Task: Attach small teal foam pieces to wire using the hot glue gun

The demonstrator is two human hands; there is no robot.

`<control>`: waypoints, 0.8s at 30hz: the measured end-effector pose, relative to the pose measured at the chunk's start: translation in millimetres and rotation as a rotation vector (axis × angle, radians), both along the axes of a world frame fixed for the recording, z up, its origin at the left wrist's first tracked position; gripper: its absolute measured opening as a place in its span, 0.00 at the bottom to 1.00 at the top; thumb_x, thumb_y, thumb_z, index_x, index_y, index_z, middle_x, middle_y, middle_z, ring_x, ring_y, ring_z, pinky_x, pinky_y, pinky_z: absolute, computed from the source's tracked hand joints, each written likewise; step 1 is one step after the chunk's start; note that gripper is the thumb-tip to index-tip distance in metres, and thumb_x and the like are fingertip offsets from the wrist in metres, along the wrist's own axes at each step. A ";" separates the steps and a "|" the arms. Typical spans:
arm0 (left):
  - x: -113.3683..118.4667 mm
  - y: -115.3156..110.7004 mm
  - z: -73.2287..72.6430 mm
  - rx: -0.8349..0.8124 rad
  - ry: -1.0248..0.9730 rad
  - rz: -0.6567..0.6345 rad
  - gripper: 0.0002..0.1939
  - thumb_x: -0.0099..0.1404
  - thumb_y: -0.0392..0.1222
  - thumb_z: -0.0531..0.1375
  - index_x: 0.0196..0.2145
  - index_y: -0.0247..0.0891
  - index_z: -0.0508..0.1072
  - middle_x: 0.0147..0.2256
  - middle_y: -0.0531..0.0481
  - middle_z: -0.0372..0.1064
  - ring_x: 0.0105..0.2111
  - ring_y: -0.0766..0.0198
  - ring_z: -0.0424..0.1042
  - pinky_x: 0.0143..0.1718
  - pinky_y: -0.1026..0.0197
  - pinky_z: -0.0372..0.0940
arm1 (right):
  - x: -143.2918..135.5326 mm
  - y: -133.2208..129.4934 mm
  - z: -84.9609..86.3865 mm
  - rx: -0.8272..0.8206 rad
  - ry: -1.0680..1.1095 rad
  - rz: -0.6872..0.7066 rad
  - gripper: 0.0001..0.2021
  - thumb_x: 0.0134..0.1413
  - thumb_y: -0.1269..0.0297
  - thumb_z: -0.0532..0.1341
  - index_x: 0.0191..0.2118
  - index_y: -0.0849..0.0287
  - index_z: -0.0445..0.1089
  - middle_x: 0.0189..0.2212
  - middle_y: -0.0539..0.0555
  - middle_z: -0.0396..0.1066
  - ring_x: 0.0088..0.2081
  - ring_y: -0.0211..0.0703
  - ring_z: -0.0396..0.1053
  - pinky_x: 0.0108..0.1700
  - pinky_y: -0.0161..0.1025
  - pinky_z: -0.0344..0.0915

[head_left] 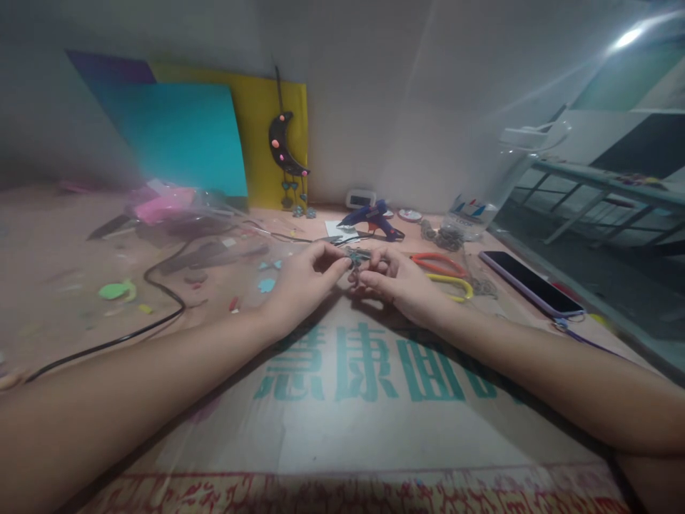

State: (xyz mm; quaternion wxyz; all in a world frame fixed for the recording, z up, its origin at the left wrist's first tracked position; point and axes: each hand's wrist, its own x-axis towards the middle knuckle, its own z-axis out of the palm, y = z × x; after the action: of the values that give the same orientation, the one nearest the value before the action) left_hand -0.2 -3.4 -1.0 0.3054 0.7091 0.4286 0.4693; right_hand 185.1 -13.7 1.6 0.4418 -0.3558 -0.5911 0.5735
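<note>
My left hand and my right hand meet near the middle of the table. Between their fingertips is a small grey-teal piece, too blurred to name; it resembles the dangling bits on the moon ornament. My left thumb and forefinger pinch it from one side. On the other side, my right fingers are curled closed around part of it, and their exact contact is hidden. Orange-handled scissors and a yellow handle lie beside my right hand. Left of my left hand are a light-blue scalloped cutout and a small blue bow.
A blue glue gun lies behind my hands, and a black cable curves across the left. Coloured sheets and a dark moon ornament stand at the wall. A phone lies right, near grey twine and a clear bag.
</note>
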 end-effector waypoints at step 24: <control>-0.6 1.2 -2.4 -0.031 0.072 -0.100 0.11 0.66 0.49 0.58 0.37 0.38 0.73 0.36 0.49 0.75 0.35 0.62 0.72 0.38 0.60 0.65 | 14.7 6.0 1.9 1.033 -0.630 -0.329 0.04 0.61 0.66 0.61 0.35 0.58 0.72 0.30 0.52 0.74 0.33 0.41 0.70 0.37 0.38 0.66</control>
State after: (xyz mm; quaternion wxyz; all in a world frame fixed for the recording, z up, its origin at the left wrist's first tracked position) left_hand -0.8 -2.2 -3.5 0.3235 0.7414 0.4105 0.4208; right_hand 199.8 -7.7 3.5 0.4440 -0.3347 -0.8311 0.0061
